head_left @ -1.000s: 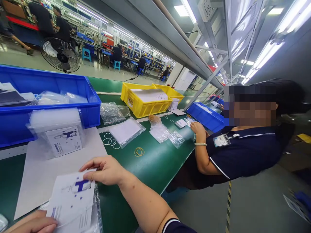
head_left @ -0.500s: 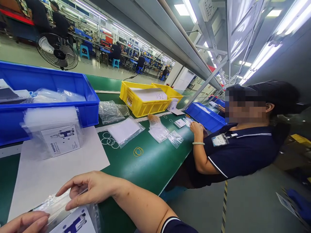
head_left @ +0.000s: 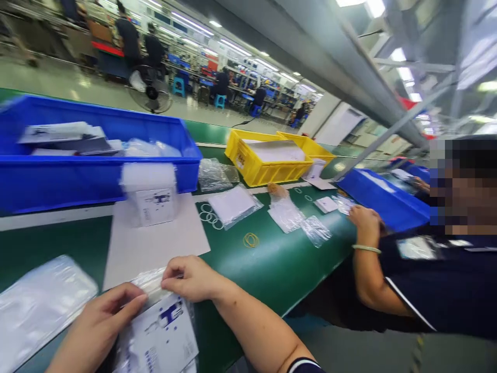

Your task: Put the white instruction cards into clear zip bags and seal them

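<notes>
- Two fingertips of the left hand (head_left: 106,324), thumb and forefinger, are nearly together on the upper edge of a clear plastic bag (head_left: 154,288), pinching it.
- Thumb and forefinger of the right hand (head_left: 196,280) close on the same edge, just beside the left fingertips.
- Below both hands, a white printed card with a dark-blue picture (head_left: 166,331) lies tilted against the bag; whether it is inside or on top cannot be told.
- Just beyond the fingers, a flat whitish sheet (head_left: 132,254) lies on the green tabletop (head_left: 272,280), bearing an upright stack of plastic-wrapped white cards (head_left: 155,204).
- To the left lies a pile of translucent plastic bags (head_left: 46,305).
- Right of the sheet are thin white rings (head_left: 212,217), yellow rubber bands (head_left: 250,240) and a plastic-wrapped white stack (head_left: 233,204).
- Farther back stand a long blue plastic bin (head_left: 58,184) and a yellow plastic bin (head_left: 279,173).
- Well apart, at the right, a co-worker's hand (head_left: 365,223) is near small clear packets (head_left: 344,204).
</notes>
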Motion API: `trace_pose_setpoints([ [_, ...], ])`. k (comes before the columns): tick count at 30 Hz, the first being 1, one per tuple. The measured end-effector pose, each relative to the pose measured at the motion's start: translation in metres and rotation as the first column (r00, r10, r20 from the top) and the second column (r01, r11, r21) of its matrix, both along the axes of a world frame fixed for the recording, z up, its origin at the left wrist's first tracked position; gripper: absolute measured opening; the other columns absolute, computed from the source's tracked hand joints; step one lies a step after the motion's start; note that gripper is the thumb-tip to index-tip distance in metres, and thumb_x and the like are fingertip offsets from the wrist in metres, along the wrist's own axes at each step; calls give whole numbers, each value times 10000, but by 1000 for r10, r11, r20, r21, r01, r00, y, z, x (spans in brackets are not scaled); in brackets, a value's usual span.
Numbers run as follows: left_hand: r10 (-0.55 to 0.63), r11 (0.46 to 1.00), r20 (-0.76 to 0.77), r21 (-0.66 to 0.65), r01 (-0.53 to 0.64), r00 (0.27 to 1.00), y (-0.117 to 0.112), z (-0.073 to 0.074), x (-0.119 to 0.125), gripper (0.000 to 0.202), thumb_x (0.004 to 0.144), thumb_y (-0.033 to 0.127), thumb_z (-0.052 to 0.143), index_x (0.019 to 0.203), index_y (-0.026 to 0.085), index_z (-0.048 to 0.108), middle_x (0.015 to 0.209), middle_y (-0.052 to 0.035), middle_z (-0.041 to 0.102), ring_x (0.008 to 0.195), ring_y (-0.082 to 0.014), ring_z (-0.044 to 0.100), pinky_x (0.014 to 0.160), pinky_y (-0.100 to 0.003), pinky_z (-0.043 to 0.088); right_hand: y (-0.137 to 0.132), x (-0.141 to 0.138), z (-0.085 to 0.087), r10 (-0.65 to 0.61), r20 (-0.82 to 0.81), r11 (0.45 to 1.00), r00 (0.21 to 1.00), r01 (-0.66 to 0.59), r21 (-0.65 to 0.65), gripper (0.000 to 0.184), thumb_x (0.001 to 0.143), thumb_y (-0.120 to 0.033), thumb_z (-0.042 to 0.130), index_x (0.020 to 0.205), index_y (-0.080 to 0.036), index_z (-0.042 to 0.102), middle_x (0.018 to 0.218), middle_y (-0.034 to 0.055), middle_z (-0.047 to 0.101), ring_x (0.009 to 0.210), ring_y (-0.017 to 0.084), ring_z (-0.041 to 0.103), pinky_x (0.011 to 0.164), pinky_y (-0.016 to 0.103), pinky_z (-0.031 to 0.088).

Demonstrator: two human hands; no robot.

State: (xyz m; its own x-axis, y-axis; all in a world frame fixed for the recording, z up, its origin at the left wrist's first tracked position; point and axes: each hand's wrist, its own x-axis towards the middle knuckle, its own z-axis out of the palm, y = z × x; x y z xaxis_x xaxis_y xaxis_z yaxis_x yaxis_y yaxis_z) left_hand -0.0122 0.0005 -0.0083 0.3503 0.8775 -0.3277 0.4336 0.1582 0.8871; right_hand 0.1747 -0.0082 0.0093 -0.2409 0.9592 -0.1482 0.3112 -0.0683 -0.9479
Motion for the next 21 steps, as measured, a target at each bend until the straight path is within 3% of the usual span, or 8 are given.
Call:
trace_pose_setpoints([
  [5,62,997,165,-65,-52,984,-4,19,12,377,611,519,582,617,143,557,550,10,485,519,-114,421,487,-203,340,-3,-2,6,40,10,995,999,-41,88,30,707,-147,578,687,-140,598,678,-20,547,662,95,511,636,204,400],
  [8,83,996,190,-53,-74,978,-4,24,14,333,608,468,576,597,137,546,539,20,471,510,-99,398,489,-199,316,-3,1,10,59,30,994,998,-62,92,129,674,-182,629,797,-143,614,751,-3,568,691,110,521,657,228,412],
  [10,82,996,184,-32,-77,979,-5,27,13,310,603,443,575,582,137,535,545,19,477,513,-98,400,491,-200,308,-4,2,13,74,92,988,993,-86,129,50,690,-155,602,738,-144,604,715,-8,552,666,106,506,639,227,400],
  [13,59,998,194,-16,-57,979,-6,29,12,273,611,405,565,595,134,537,552,20,483,522,-98,408,504,-203,311,-5,1,17,90,207,969,974,-134,207,116,735,-108,526,629,-146,556,643,-15,510,628,99,474,598,219,364],
  [21,1,999,199,32,-7,980,-6,24,12,247,640,375,534,612,130,541,574,7,505,543,-111,435,522,-218,331,-10,-11,22,134,353,941,926,-231,248,135,777,-127,493,654,-156,541,665,-8,523,640,108,476,599,226,351],
])
